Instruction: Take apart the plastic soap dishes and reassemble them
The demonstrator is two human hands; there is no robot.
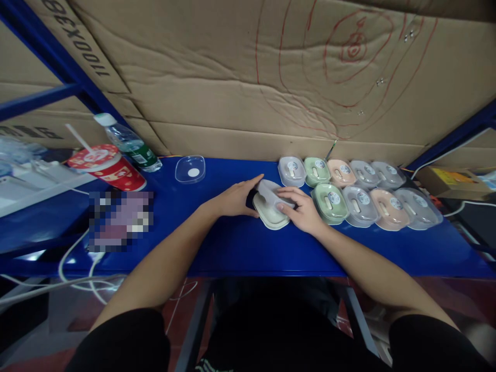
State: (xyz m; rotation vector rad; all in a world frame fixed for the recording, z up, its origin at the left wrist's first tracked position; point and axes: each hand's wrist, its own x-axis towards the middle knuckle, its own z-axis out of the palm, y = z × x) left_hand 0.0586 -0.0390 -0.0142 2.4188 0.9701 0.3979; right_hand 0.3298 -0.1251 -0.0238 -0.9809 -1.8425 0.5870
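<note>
1. Desk (271, 256) is what's closest to me here, blue and smooth-looking, so I'd guess light stuff skates around on it.
2. Pale tray (274, 218) is just past the front edge, around the middle, between both hands. Grey shell (268, 190) is tilted up over it. Can't tell from my end whether they're joined or separate.
3. Right hand (303, 211): grip looks clamped on the grey shell, thumb on the near side, fingers over the top.
4. Left hand (234, 200): thumb and fingers are parted around the left side, with a dark patch (251, 200) between them I can't make out. No idea whether that grip is actually bearing down.
5. My read on handling: thin moulded plastic, so light, fairly stiff, a bit slick. I'd take it by the rims, one side each, and go easy, since a hard squeeze might bow a wall.
6. Further back on the right, lidded containers (330, 204) sit in two rows, green, grey and peach. Over on the left, a clear dish (189, 170) with a white round spot.
7. Cardboard (194, 62) behind everything, red rings drawn on it.
</note>
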